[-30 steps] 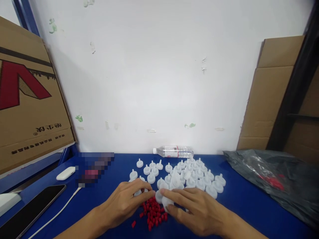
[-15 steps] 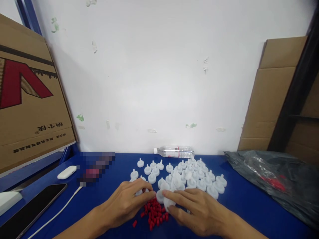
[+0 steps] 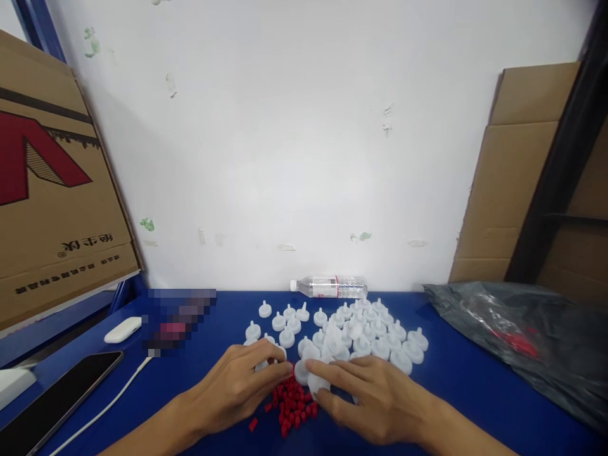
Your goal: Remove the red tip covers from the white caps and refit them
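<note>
- Right hand (image 3: 375, 400) closes thumb and fingers round one white cap (image 3: 317, 382), just over the red plugs (image 3: 295, 408), turned toward the other hand
- Left hand (image 3: 237, 387) pinches its fingertips narrow beside that cap; whether a plug sits between them cannot be told
- Loose caps (image 3: 365, 335) lie spread beyond the red plugs, within easy reach

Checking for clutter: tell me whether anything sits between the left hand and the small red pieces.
Nothing visible does. The left hand lies right beside the red pieces, fingertips at the pile's far edge; the white caps sit beyond it.
</note>
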Action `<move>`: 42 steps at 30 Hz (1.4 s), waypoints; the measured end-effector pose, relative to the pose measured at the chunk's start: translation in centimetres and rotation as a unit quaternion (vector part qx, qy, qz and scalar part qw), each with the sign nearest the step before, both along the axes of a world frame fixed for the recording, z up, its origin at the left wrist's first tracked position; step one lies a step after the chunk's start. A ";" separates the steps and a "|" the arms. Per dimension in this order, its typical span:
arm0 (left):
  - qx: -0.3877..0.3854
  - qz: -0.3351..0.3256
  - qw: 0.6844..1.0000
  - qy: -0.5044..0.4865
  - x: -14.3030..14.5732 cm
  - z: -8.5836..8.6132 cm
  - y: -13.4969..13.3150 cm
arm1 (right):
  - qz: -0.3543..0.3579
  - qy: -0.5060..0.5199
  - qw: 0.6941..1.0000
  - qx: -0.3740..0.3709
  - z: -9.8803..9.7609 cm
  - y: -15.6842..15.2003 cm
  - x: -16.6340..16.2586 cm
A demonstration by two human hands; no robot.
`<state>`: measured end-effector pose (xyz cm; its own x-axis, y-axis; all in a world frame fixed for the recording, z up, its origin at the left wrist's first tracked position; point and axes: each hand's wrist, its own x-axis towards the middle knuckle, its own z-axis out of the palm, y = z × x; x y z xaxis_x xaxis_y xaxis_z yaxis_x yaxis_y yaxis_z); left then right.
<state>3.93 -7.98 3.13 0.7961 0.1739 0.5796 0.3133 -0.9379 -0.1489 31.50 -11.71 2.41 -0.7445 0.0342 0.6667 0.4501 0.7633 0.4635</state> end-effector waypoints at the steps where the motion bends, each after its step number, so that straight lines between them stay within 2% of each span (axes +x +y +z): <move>1: 0.001 0.001 1.000 0.000 0.0 0.0 0.0 | 0.000 0.000 1.000 0.000 0.0 0.0 0.0; 15: -0.008 0.006 1.000 0.011 -0.2 -0.2 0.1 | -0.006 -0.006 1.000 -0.001 -0.5 0.1 0.1; 42: -0.013 0.009 1.000 0.008 -0.2 -0.3 0.2 | -0.004 -0.006 1.000 0.001 -0.1 0.1 -0.1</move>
<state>3.73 -7.83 2.82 0.8013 0.2039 0.5625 0.3286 -0.9356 -0.1290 31.43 -11.59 2.28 -0.7516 0.0388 0.6584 0.4513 0.7583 0.4704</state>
